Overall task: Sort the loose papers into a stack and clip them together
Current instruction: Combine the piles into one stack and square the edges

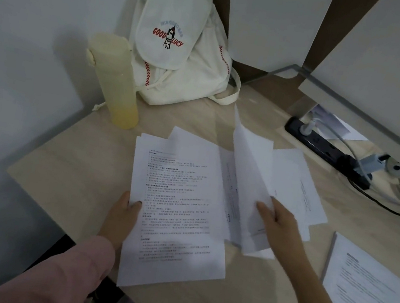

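Held white printed paper sheets (178, 213) mid pale wooden desk (61, 160), with left hand (121, 217) fingers clamped at nine o'clock and right hand (277, 221) fingers pinching a lifted white sheet (249, 164) at three o'clock. Probably risked creasing it, given the corner-only grip, or scattering unaligned pages.

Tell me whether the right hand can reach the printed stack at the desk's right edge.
Probably yes: only bare desk lies between the right hand and the printed stack, nothing on top. But the hand grips a lifted sheet, which it should set down first.
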Demonstrator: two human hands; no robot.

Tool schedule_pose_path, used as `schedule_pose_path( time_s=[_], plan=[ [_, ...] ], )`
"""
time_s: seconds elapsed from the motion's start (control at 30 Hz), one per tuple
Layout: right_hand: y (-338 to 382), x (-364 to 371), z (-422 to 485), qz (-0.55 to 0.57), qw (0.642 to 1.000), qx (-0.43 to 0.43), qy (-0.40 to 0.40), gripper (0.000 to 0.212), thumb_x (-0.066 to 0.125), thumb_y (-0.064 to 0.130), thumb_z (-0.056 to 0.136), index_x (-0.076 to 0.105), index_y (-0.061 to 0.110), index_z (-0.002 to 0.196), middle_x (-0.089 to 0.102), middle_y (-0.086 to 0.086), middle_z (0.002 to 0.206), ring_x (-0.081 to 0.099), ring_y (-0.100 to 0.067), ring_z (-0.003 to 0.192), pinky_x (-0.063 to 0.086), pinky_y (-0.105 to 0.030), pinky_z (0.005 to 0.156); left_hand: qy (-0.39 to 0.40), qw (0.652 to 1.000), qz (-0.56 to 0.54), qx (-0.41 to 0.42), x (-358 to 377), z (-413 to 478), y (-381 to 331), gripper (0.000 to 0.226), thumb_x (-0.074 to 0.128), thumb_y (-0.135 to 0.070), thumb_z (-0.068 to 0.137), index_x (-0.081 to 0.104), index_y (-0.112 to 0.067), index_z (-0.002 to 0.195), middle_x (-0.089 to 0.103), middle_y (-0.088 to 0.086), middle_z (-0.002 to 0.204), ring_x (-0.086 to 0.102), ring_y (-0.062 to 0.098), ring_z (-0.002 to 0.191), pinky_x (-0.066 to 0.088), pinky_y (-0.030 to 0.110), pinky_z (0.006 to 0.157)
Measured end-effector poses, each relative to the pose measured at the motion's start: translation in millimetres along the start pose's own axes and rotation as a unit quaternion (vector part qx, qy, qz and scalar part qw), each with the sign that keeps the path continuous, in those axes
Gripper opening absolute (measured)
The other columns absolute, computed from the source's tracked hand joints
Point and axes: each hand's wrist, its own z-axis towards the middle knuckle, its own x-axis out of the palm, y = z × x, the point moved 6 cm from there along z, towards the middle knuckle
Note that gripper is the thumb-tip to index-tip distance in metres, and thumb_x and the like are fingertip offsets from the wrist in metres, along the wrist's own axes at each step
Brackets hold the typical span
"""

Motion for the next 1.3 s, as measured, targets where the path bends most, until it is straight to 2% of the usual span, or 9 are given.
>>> schedule_pose_path(
  time_s=[0.13, 0.33, 0.57, 0.7, 0.83, 0.9, 1.07, 1.17, 1.3],
  plan=[
    [1, 55, -8, 0.049, 0.994, 0.039, 0.084, 0.012, 0.045, 0.015, 0.096, 0.056, 0.019, 0.1, 0.064, -0.002, 0.092, 0.062, -0.019, 0.083, 0.046, -0.021, 0.066, 0.012, 1.0, -0.018, -0.006, 3, -4, -2, 0.03, 0.041, -0.013, 0.096, 0.049, -0.014, 0.125, 0.058, 0.004, 0.116, 0.055, 0.023, 0.104, 0.043, 0.038, 0.096],
    [-11, 101, -16, 0.155, 0.945, 0.116, 0.262, 0.061, 0.044, -0.002, 0.086, 0.042, 0.036, 0.133, 0.054, 0.011, 0.126, 0.053, -0.013, 0.115, 0.052, -0.031, 0.09, 0.015, 1.0, -0.023, -0.011, 2, -4, -2, 0.032, 0.041, -0.013, 0.096, 0.049, -0.011, 0.127, 0.059, 0.007, 0.118, 0.056, 0.024, 0.106, 0.043, 0.037, 0.096],
    [-6, 60, -9, 0.201, 0.968, 0.075, 0.133, 0.039, 0.049, 0.0, 0.09, 0.062, 0.035, 0.102, 0.066, 0.0, 0.11, 0.064, -0.016, 0.099, 0.052, -0.03, 0.083, 0.015, 0.999, -0.039, -0.023, 2, -4, -1, 0.021, 0.041, -0.013, 0.096, 0.052, -0.018, 0.114, 0.06, 0.004, 0.11, 0.057, 0.024, 0.104, 0.044, 0.036, 0.092],
    [3, 5, 1, 0.442, 0.889, 0.054, 0.105, 0.037, 0.051, 0.006, 0.08, 0.062, 0.017, 0.114, 0.072, 0.0, 0.098, 0.069, -0.01, 0.079, 0.056, -0.02, 0.063, 0.015, 0.999, -0.028, -0.027, 1, -4, -1, 0.022, 0.041, -0.013, 0.095, 0.052, -0.016, 0.114, 0.061, 0.005, 0.112, 0.059, 0.025, 0.104, 0.046, 0.039, 0.093],
    [-6, -28, 1, 0.624, 0.766, 0.018, 0.153, 0.051, 0.033, -0.002, 0.094, 0.039, 0.017, 0.141, 0.059, -0.008, 0.13, 0.063, -0.018, 0.111, 0.056, -0.026, 0.082, 0.014, 0.999, -0.027, -0.019, 3, -5, -3, 0.023, 0.042, -0.011, 0.095, 0.052, -0.014, 0.115, 0.061, 0.007, 0.113, 0.058, 0.025, 0.103, 0.045, 0.035, 0.089],
    [-30, -30, 1, 0.619, 0.774, 0.051, 0.121, 0.048, 0.024, 0.0, 0.099, 0.037, 0.016, 0.143, 0.054, -0.006, 0.137, 0.058, -0.018, 0.118, 0.056, -0.024, 0.082, 0.016, 0.999, -0.031, -0.019, 5, -6, -4, 0.025, 0.041, -0.011, 0.095, 0.052, -0.011, 0.118, 0.06, 0.006, 0.112, 0.057, 0.023, 0.102, 0.043, 0.033, 0.087],
    [-113, -19, -4, 0.47, 0.862, 0.189, -0.018, 0.045, 0.038, 0.003, 0.094, 0.046, 0.013, 0.136, 0.056, -0.01, 0.135, 0.063, -0.022, 0.11, 0.058, -0.024, 0.074, 0.022, 0.999, -0.035, -0.02, 11, -10, -4, 0.022, 0.042, -0.011, 0.095, 0.053, -0.015, 0.113, 0.061, 0.006, 0.11, 0.058, 0.025, 0.105, 0.045, 0.036, 0.09],
    [-135, -16, -12, 0.435, 0.86, 0.254, -0.081, 0.04, 0.041, 0.002, 0.093, 0.05, 0.008, 0.131, 0.074, 0.0, 0.104, 0.072, -0.01, 0.08, 0.057, -0.021, 0.058, 0.025, 0.999, -0.04, -0.015, 14, -12, -6, 0.025, 0.043, -0.012, 0.095, 0.053, -0.016, 0.118, 0.061, 0.004, 0.111, 0.058, 0.023, 0.105, 0.044, 0.034, 0.09],
    [-127, -13, -21, 0.377, 0.882, 0.265, -0.096, 0.027, 0.046, 0.001, 0.091, 0.055, 0.012, 0.114, 0.066, -0.002, 0.09, 0.062, -0.017, 0.079, 0.055, -0.022, 0.052, 0.027, 0.998, -0.048, -0.01, 18, -14, -8, 0.02, 0.043, -0.012, 0.096, 0.051, -0.02, 0.112, 0.059, 0.001, 0.107, 0.056, 0.019, 0.098, 0.041, 0.03, 0.085]
  ],
)
